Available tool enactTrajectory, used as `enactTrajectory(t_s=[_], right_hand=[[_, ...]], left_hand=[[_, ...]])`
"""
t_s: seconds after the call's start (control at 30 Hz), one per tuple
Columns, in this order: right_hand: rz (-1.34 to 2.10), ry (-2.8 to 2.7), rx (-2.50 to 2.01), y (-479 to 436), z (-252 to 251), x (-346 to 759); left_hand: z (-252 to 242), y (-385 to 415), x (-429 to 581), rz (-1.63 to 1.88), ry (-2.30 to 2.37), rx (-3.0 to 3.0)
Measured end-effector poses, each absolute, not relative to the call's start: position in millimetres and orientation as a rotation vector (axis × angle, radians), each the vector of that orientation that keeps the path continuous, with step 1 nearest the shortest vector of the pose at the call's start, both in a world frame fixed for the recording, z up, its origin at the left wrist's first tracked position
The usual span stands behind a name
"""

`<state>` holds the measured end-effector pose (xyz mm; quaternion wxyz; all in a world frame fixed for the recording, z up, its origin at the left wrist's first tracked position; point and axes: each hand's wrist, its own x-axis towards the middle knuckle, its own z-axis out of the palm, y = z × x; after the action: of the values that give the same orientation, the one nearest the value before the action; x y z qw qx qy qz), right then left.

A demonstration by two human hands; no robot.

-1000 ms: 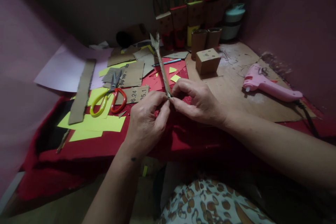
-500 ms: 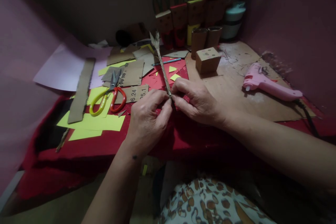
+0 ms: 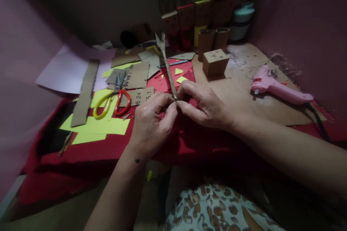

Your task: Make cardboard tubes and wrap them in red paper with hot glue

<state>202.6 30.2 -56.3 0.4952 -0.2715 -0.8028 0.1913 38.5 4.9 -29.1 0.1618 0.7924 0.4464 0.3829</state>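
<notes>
1. Pinching the lower end of a twisted brown strip (image 3: 169, 70): left hand (image 3: 151, 117), centre of the frame, thumb and forefinger closed on it.
2. Right hand (image 3: 204, 106), just right of centre, thumb and forefinger closed at the same end, tips beside those of the left.
3. Twisted brown strip: slants from the hands toward upper centre; top end forked and pointed.
4. Scissors (image 3: 117, 88), left of centre, blades upward, one yellow handle, one red.
5. Yellow paper (image 3: 94, 126), cut pieces, left, partly beneath a cardboard strip (image 3: 84, 95).
6. Slim blue pen or pencil (image 3: 173, 64), upper centre, behind the strip.
7. Cardboard box (image 3: 215, 66), right of upper centre, spotted top; two cardboard tubes (image 3: 206, 45) upright behind it.
8. Pink glue gun (image 3: 279, 87), right, lying on a cardboard sheet (image 3: 252, 106).
9. Counter (image 3: 195, 139), red-covered, beneath all of these.
</notes>
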Motion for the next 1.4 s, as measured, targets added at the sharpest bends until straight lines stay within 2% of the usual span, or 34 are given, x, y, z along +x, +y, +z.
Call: enactTrajectory(t_s=[0.6,0.67,0.87,0.93,1.23,1.4], right_hand=[[0.503,-1.859,-0.729,27.5,-52.4,201.3],[0.613,-1.766,-0.771,27.5,-48.7,201.1],[1.355,-1.241,-0.948,36.2,-48.4,197.4],[1.486,-1.135,-0.908,41.3,-51.9,195.6],[1.397,-1.092,-1.037,42.2,-47.8,192.1],[1.522,-1.042,-0.908,45.2,-48.7,195.7]], left_hand=[[-45.1,11.4,39.1,1.032,1.32,2.231],[-52.0,13.8,40.5,1.001,1.365,2.3],[-64.7,16.3,47.2,1.02,1.329,2.706],[-66.2,16.3,48.5,1.028,1.315,2.777],[-66.8,18.5,49.2,1.008,1.278,2.772],[-65.9,17.1,49.2,0.992,1.244,2.752]])
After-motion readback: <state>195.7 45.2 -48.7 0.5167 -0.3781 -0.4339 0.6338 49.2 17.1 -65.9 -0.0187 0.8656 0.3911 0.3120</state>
